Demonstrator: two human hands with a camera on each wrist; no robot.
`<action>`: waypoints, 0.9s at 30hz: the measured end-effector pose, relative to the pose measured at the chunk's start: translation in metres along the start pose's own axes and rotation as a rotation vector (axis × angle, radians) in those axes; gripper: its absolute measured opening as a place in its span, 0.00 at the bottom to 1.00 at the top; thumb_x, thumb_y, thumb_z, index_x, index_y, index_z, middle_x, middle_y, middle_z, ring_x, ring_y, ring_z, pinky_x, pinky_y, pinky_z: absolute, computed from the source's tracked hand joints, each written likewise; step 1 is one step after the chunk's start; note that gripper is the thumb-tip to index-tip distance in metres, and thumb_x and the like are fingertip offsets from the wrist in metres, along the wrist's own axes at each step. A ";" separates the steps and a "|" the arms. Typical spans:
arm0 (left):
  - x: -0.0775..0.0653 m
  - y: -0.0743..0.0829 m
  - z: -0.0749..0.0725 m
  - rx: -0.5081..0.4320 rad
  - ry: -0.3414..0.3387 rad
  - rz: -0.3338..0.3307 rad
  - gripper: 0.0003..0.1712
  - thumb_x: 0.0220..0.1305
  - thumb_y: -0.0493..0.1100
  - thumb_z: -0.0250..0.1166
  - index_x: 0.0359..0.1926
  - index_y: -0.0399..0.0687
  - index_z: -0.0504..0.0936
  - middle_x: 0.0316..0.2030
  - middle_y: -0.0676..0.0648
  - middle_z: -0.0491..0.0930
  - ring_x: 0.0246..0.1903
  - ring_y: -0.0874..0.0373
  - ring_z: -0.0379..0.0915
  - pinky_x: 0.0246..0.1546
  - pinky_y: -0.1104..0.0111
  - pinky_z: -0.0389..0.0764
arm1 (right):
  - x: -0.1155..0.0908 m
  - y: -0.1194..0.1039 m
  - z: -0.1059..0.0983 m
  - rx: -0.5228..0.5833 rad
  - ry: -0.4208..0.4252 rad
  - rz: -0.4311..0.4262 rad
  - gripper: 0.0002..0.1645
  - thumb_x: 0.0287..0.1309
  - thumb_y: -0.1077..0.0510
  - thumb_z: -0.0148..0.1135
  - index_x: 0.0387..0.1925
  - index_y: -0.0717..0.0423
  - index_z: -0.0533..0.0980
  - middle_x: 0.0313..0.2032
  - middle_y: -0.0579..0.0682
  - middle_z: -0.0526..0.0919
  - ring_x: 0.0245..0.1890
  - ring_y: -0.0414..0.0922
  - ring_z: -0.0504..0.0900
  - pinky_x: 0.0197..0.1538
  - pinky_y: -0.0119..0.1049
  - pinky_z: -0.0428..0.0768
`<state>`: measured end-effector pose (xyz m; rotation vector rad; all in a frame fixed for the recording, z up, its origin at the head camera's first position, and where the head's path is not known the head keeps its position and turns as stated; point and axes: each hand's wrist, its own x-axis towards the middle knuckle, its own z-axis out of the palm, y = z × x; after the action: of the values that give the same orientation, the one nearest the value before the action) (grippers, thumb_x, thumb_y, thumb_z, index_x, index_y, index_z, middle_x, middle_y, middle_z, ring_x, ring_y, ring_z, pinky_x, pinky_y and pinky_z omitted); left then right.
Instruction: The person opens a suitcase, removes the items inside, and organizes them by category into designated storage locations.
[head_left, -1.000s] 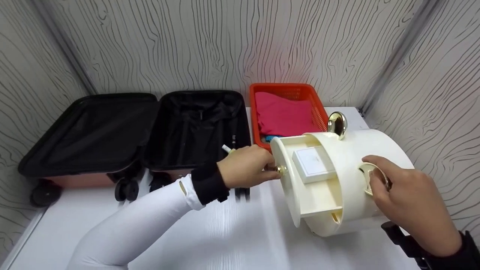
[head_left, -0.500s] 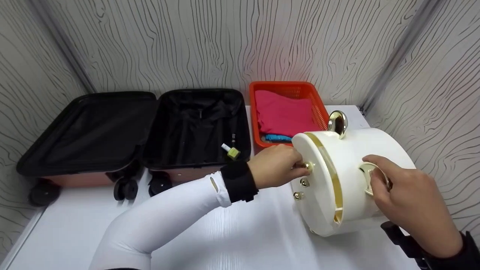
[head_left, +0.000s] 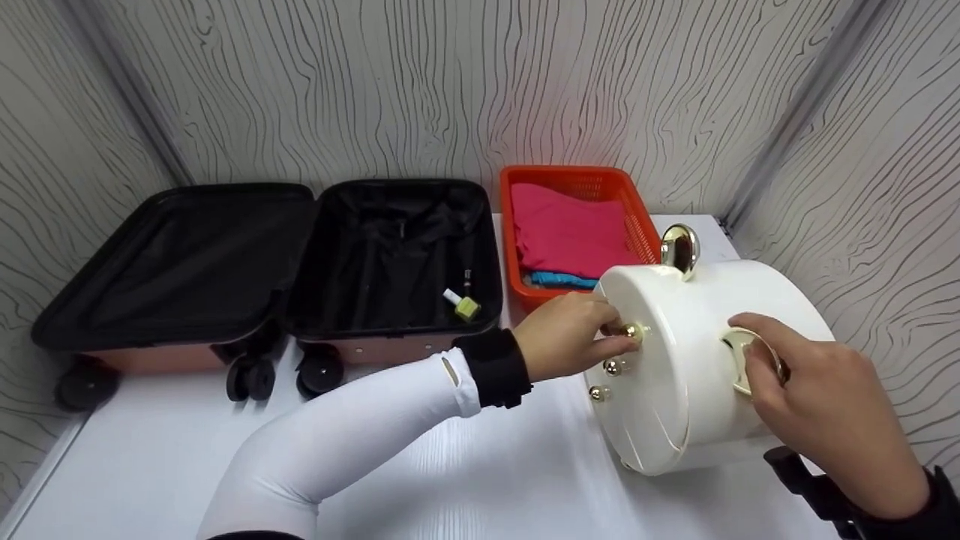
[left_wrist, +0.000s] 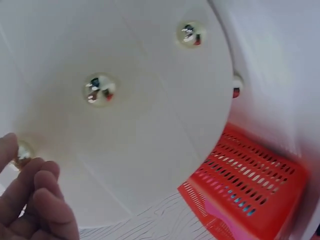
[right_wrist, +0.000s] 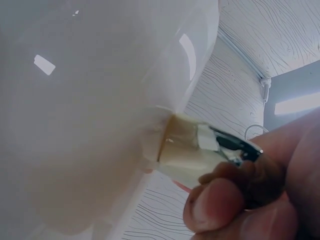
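A glossy white rounded drawer box [head_left: 712, 352] stands on the table at the right, its drawer fronts flush with the body. My left hand [head_left: 574, 337] is at the upper gold drawer knob [head_left: 632, 331], pinching it between thumb and fingers. Two more gold knobs sit below it; the left wrist view also shows knobs [left_wrist: 99, 90] across the round front. My right hand [head_left: 832, 405] grips a cream, gold-faced, ear-like piece [right_wrist: 200, 145] on the box's side. A matching gold-faced ear-like piece [head_left: 679, 251] sticks up from the top.
An opened suitcase [head_left: 390, 334] with black lining lies at the left and centre. In its right half are a yellow-green bottle with a white cap [head_left: 466, 307] and a small dark tube [head_left: 467, 282]. Behind the box stands a red basket [head_left: 512, 247] with pink [head_left: 570, 232] and blue cloth.
The left hand has moved right, pushing the pulled-out drawer, with a white box inside, shut into the body. The right hand keeps its grip on the ear-like piece.
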<state>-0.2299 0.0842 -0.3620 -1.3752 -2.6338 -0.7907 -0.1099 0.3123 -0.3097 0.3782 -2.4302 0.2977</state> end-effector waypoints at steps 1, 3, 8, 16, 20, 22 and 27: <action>-0.001 -0.002 0.002 0.004 -0.011 -0.007 0.17 0.62 0.59 0.66 0.39 0.52 0.87 0.32 0.56 0.84 0.32 0.68 0.73 0.33 0.79 0.74 | 0.000 0.000 0.000 0.000 0.003 0.002 0.17 0.51 0.66 0.56 0.42 0.55 0.82 0.10 0.36 0.56 0.11 0.33 0.51 0.17 0.32 0.53; -0.003 -0.006 0.008 0.041 -0.037 -0.025 0.17 0.61 0.59 0.67 0.37 0.52 0.88 0.31 0.56 0.84 0.31 0.67 0.73 0.32 0.77 0.74 | 0.000 -0.001 0.000 -0.002 0.004 0.005 0.17 0.51 0.66 0.55 0.42 0.56 0.82 0.10 0.36 0.56 0.11 0.33 0.51 0.17 0.32 0.52; -0.008 -0.010 0.027 0.128 -0.077 -0.083 0.14 0.62 0.58 0.66 0.35 0.54 0.87 0.24 0.58 0.82 0.24 0.65 0.71 0.26 0.73 0.71 | 0.001 -0.002 0.000 -0.003 -0.002 0.021 0.17 0.52 0.66 0.56 0.43 0.56 0.82 0.10 0.37 0.57 0.11 0.34 0.51 0.17 0.32 0.52; -0.007 -0.005 0.040 0.061 -0.076 -0.108 0.10 0.63 0.54 0.67 0.31 0.57 0.88 0.20 0.61 0.81 0.19 0.70 0.70 0.23 0.78 0.69 | -0.001 -0.002 0.003 0.007 0.037 0.015 0.17 0.50 0.66 0.55 0.41 0.55 0.83 0.11 0.34 0.57 0.12 0.30 0.50 0.16 0.30 0.53; -0.008 -0.005 0.038 0.083 -0.079 -0.102 0.12 0.63 0.54 0.66 0.27 0.55 0.88 0.16 0.61 0.78 0.18 0.69 0.70 0.21 0.77 0.69 | -0.001 -0.002 0.003 -0.005 0.042 0.014 0.17 0.50 0.65 0.55 0.41 0.55 0.83 0.11 0.35 0.58 0.11 0.32 0.51 0.16 0.32 0.54; -0.011 -0.007 0.035 0.082 -0.086 -0.099 0.12 0.63 0.54 0.67 0.28 0.55 0.88 0.16 0.60 0.77 0.18 0.69 0.70 0.21 0.77 0.69 | -0.001 -0.002 0.002 -0.010 0.041 0.015 0.17 0.50 0.65 0.55 0.42 0.55 0.83 0.11 0.36 0.58 0.11 0.32 0.52 0.16 0.33 0.54; -0.022 -0.015 0.025 0.075 -0.102 -0.093 0.11 0.62 0.54 0.68 0.30 0.54 0.88 0.16 0.60 0.77 0.20 0.68 0.70 0.23 0.76 0.69 | -0.001 -0.002 0.002 -0.009 0.038 0.024 0.17 0.51 0.65 0.55 0.42 0.55 0.83 0.10 0.37 0.58 0.11 0.34 0.52 0.17 0.34 0.55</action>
<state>-0.2239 0.0723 -0.3957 -1.3172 -2.7919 -0.6394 -0.1097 0.3104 -0.3119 0.3363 -2.3996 0.3018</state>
